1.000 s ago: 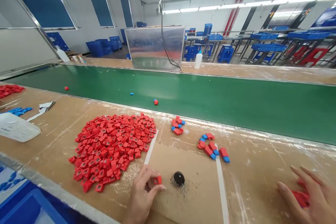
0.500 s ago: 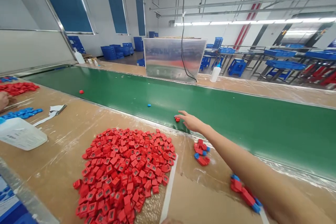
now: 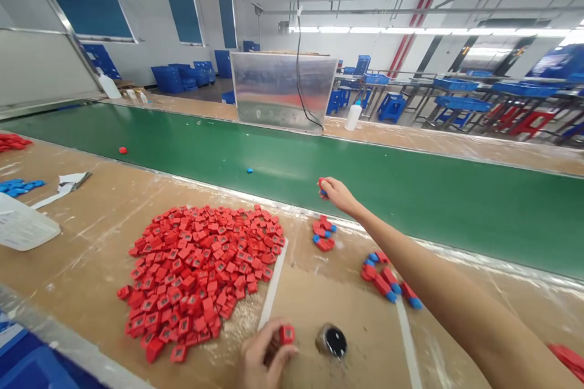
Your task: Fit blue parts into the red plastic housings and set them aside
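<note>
**A:** Head view. Right hand (image 3: 338, 196)?

**B:** Fingertips (image 3: 329, 186) pressed together, pinching a small red-and-blue piece (image 3: 322, 188) just above the near edge of the green conveyor belt (image 3: 410, 213).

**A:** Left hand (image 3: 263, 355)?

**B:** Low over the brown cardboard sheet (image 3: 360, 340). Fingers pinch a red block (image 3: 286, 334), just beside a black round knob (image 3: 331, 341).

**A:** Around them?

**B:** Big heap of red blocks (image 3: 196, 273) left of the left hand, a white strip (image 3: 274, 282) along its right edge. One cluster of red-and-blue pieces (image 3: 323, 235) sits below the right hand. A second cluster (image 3: 387, 279) lies beside the right forearm (image 3: 438, 279).

**A:** Belt?

**B:** One blue piece (image 3: 249, 170), one red piece (image 3: 123, 150) — well apart. Beyond it, a steel panel (image 3: 283, 91) and a white plastic bottle (image 3: 353, 117).
</note>
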The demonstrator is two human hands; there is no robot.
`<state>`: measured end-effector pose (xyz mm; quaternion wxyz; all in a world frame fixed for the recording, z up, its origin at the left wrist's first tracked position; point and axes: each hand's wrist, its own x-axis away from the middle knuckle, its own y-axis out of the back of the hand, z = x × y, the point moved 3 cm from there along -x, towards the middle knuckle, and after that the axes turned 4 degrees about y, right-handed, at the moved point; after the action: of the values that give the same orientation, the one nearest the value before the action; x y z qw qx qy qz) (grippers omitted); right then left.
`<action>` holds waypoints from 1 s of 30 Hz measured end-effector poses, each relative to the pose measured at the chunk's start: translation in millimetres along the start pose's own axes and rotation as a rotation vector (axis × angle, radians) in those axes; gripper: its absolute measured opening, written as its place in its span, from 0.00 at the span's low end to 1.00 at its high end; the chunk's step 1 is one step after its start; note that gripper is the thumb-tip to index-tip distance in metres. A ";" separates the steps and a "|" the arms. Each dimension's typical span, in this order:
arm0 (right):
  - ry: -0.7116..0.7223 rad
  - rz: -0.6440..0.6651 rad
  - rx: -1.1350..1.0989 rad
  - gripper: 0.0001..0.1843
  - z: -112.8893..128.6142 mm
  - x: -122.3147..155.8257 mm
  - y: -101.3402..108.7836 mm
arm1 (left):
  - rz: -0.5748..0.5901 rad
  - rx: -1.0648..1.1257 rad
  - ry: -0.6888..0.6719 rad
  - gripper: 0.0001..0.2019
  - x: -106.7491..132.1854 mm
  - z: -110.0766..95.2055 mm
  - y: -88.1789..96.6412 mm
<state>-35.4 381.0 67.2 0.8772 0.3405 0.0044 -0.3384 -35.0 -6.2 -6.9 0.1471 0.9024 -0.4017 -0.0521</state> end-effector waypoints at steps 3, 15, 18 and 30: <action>-0.048 -0.086 -0.175 0.32 17.4 73.2 27.3 | 0.079 -0.003 0.027 0.16 0.5 -5.0 -3.4; -0.118 0.028 -0.169 0.17 70.9 305.2 28.0 | 0.233 0.067 -0.033 0.13 14.6 -22.2 -14.0; -0.005 0.055 0.085 0.17 80.5 308.4 18.9 | 0.263 0.021 -0.070 0.11 19.3 -23.4 -12.6; 0.186 0.075 0.302 0.14 99.3 300.4 1.3 | 0.291 -0.064 -0.114 0.09 23.5 -30.5 -12.4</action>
<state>174.8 144.6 72.7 0.8239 0.4981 0.0220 -0.2695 -3.9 -8.9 18.9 0.1588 0.8251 -0.5340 -0.0944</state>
